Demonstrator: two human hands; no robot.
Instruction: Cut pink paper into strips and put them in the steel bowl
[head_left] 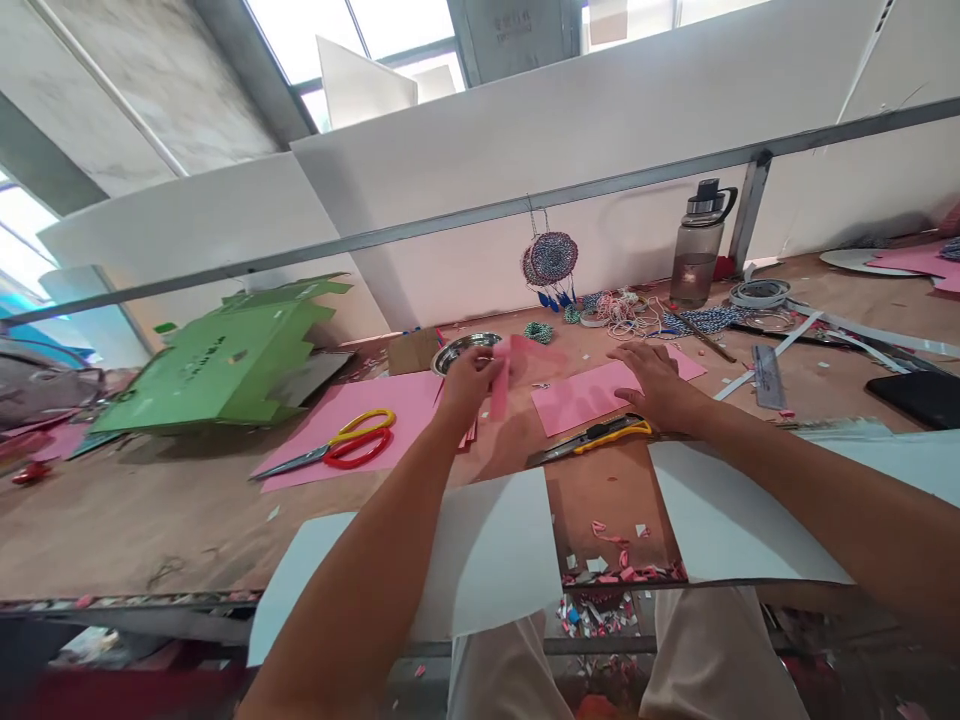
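My left hand is closed on a pink paper strip, partly smeared by motion, in front of a shiny metal dish. My right hand rests with its fingers stretched out on the right part of a pink paper sheet. Just below that sheet lies a yellow and black utility knife, close to my right wrist. To the left of my left hand, scissors with one yellow and one red handle lie on a larger pink sheet.
Folded green cardboard stands at the left. A water bottle, tangled cords, a tape roll, a ruler and a black phone are to the right. Round woven ornaments hang from a metal rail. White sheets overhang the table's front edge.
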